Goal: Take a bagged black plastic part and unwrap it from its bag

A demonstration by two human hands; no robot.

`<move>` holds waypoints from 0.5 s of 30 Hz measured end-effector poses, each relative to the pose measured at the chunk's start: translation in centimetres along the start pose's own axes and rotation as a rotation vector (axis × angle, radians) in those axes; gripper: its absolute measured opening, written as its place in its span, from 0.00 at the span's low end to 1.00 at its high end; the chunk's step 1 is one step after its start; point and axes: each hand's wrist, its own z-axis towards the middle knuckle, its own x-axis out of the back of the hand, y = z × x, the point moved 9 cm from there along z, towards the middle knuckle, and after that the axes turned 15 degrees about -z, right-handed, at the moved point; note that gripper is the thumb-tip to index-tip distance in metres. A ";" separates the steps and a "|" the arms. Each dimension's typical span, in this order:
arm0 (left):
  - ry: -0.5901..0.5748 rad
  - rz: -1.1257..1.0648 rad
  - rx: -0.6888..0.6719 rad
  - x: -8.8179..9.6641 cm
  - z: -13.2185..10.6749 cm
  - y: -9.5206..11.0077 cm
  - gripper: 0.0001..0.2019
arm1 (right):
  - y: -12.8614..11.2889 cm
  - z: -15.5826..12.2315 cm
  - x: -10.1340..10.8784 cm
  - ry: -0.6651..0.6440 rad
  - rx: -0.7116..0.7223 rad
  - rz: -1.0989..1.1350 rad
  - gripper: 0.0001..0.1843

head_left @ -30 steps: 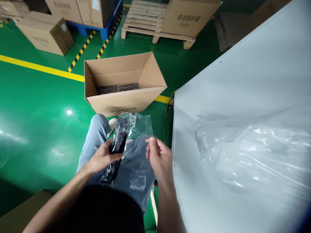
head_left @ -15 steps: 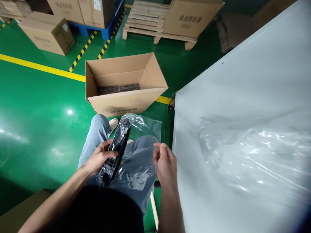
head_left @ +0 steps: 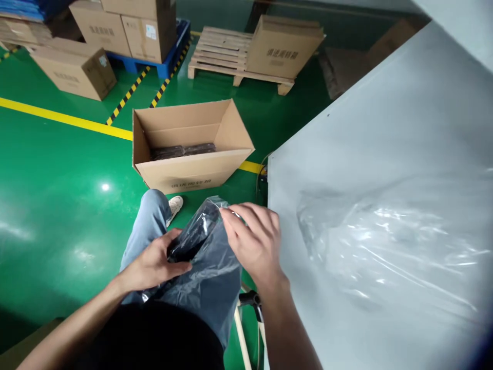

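Note:
Above my lap, a long black plastic part (head_left: pixel 187 253) lies inside a clear plastic bag (head_left: pixel 208 267). My left hand (head_left: pixel 156 262) grips the bagged part from the left, thumb across its near side. With fingertips pinched together, my right hand (head_left: pixel 252 234) holds the bag's film near its far upper end. Loose film drapes over my thigh between the hands. The exact kind of black part cannot be made out through the shiny film.
An open cardboard box (head_left: pixel 192 172) with dark bagged pieces stands on the green floor ahead. A pale grey table (head_left: pixel 308 318) on my right bears clear plastic film (head_left: pixel 385 241). Farther off are a wooden pallet (head_left: pixel 219 51) with a carton and a blue pallet (head_left: pixel 169 67) with cartons.
My right hand has moved left and up from the bag's right edge to its far end, gathering the film. The black part has turned and is now more covered by film and hand.

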 end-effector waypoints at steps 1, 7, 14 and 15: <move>0.023 0.091 -0.019 0.4 -0.2 0.3 0.26 | -0.1 0.3 0.2 -0.014 0.036 0.005 0.11; 0.160 0.899 0.011 1.9 -1.0 1.6 0.29 | -0.1 1.0 1.8 -0.096 0.138 0.007 0.12; -0.074 1.150 0.036 0.4 -0.3 1.9 0.28 | -1.5 3.1 2.8 -0.341 0.305 -0.055 0.15; -0.083 1.106 0.023 0.5 -0.2 2.1 0.27 | -1.2 3.6 3.0 -0.361 0.315 -0.042 0.16</move>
